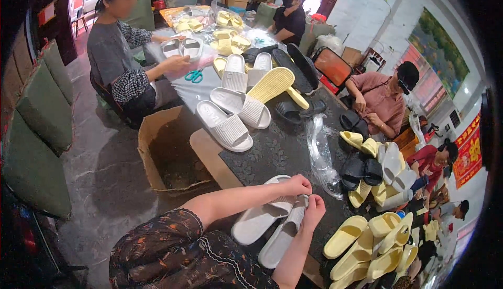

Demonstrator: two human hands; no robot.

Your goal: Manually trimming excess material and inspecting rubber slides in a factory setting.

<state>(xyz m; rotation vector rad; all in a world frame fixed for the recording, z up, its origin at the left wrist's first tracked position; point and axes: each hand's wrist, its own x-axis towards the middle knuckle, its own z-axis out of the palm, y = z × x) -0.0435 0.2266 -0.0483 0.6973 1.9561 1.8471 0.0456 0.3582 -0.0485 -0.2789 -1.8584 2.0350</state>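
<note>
A pair of pale grey slippers lies side by side at the near table edge, the left slipper [254,225] and the right slipper [276,246] with their heels toward me. My left hand [297,185] is over the front of the pair, thumb and fingers pinched together. Close beside it, my right hand [314,210] is pinched too, at the strap of the right slipper. Whatever is between the fingertips is too small or hidden to make out.
White slippers [225,126] and a yellow slipper [272,84] are piled ahead on the dark table. Clear plastic wrapping [320,158] lies mid-table. More yellow slippers [348,236] stand at right. An open cardboard box [149,155] sits left. Several co-workers sit around; teal scissors [194,76] lie near one.
</note>
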